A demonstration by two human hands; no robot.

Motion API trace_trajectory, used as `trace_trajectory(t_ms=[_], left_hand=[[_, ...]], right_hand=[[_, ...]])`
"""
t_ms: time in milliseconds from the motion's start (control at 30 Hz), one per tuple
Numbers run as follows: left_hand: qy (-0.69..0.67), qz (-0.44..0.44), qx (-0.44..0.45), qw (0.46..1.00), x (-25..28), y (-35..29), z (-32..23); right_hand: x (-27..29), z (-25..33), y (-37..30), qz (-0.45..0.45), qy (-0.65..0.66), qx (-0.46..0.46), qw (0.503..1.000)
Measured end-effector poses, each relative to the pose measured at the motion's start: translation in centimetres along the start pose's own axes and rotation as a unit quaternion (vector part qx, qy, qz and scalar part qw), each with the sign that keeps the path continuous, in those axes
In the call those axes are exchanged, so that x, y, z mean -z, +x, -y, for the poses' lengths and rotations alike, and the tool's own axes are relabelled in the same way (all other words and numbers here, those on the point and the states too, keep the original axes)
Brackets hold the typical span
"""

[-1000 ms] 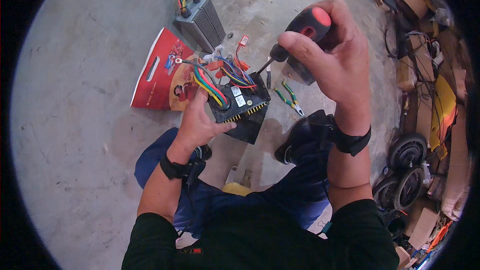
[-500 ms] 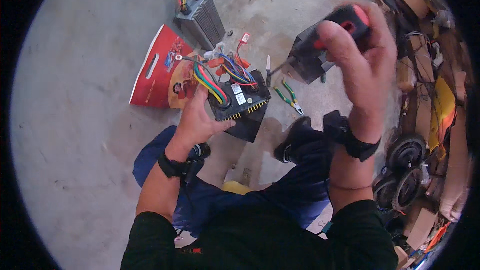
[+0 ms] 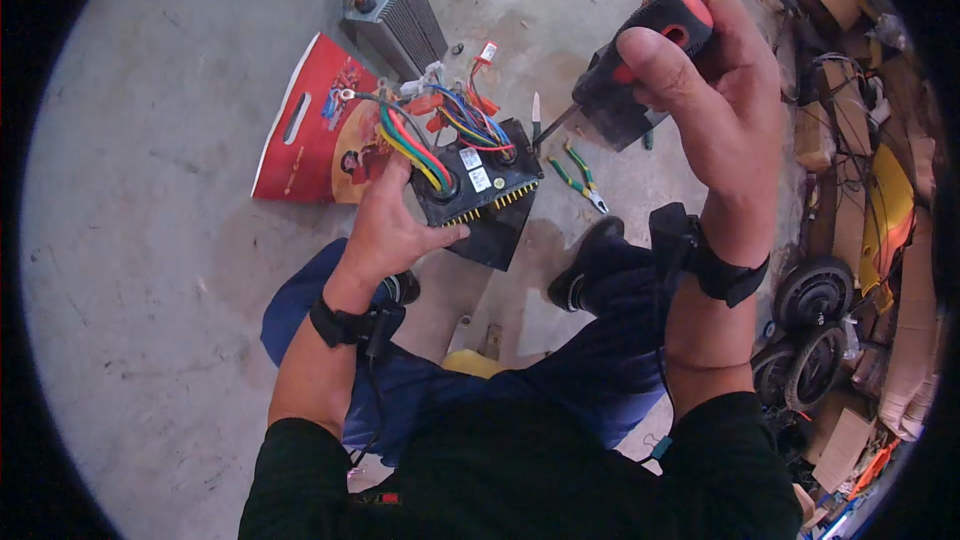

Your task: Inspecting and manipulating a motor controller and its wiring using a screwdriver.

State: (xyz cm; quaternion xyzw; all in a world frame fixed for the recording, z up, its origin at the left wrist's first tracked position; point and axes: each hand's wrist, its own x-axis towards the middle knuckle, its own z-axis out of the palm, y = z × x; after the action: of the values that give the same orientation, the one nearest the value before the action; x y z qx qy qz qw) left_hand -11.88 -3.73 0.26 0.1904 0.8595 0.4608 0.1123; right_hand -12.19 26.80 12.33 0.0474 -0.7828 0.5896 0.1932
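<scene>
My left hand is closed around the left side of a black electronic controller box with yellow-edged fins along its near side. From its top face rise a bundle of thick coloured wires and a bundle of thinner ones with plugs. My right hand grips a screwdriver by its black and red handle. The shaft slopes down to the controller's right edge; whether the tip touches is hard to tell. Below the controller lies a dark flat surface.
Pliers with green-yellow handles and a small knife lie to the right. A dark block sits under the screwdriver. Farther left are a grey finned controller and a red bag. Cardboard and wheels crowd the right side.
My right hand and the screwdriver have shifted slightly left and up. The whole view has moved a little; my left hand keeps its hold on the controller.
</scene>
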Motion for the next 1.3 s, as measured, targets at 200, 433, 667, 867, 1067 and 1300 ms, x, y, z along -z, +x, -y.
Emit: trace_trajectory(t_ms=[200,433,667,867,1067,1300], left_hand=[[-0.033,-0.001,0.012,0.999,-0.1,0.1,-0.2],[-0.029,0.008,0.029,0.999,-0.1,0.1,0.0],[-0.025,0.002,0.023,0.999,-0.1,0.1,0.1],[-0.029,0.005,0.025,0.999,-0.1,0.2,0.1],[-0.024,0.004,0.024,0.999,-0.1,0.2,0.1],[-0.031,0.001,0.021,0.999,-0.2,0.2,0.2]], right_hand=[[0.0,-0.4,0.0,0.022,0.003,-0.001,1.000],[0.1,-0.4,0.1,0.023,-0.005,0.001,1.000],[0.1,-0.7,0.0,0.028,0.005,0.006,1.000],[0.9,-0.6,0.4,0.062,0.004,-0.013,0.998],[1.4,1.4,-0.6,0.135,0.065,-0.008,0.989],[0.3,1.9,-0.7,0.136,-0.073,0.146,0.977]])
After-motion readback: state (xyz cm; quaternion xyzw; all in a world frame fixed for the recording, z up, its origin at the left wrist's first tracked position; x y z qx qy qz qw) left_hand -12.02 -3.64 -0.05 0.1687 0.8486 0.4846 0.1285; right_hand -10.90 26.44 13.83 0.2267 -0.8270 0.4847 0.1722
